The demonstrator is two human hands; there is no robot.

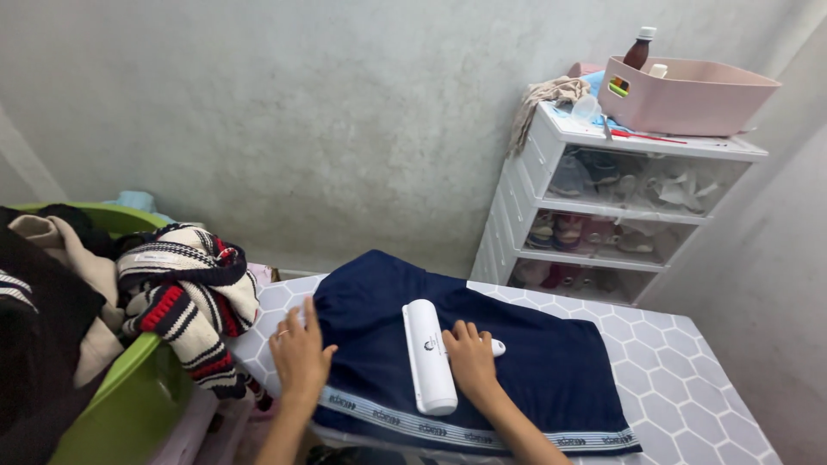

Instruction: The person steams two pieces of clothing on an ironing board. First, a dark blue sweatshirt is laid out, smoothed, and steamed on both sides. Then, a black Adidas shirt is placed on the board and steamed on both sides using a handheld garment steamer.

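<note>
Both forearms come up from the near edge of the table (689,379), a hexagon-patterned top. Left hand (299,355) lies flat, fingers together & extended, palm down on the left edge of the navy garment (534,370), gripping nothing. Right hand (471,357) is curled over the handle of the white lint roller (428,355), fingers closed on it; roller head lies across the garment, mid-table. Garment's banded hem runs along the near edge. Green laundry basket (129,405) w/ a striped sweater (185,293) sits just off the table's left edge. White drawer unit (620,172) stands beyond the far edge, pink bin (689,99) on top.
</note>
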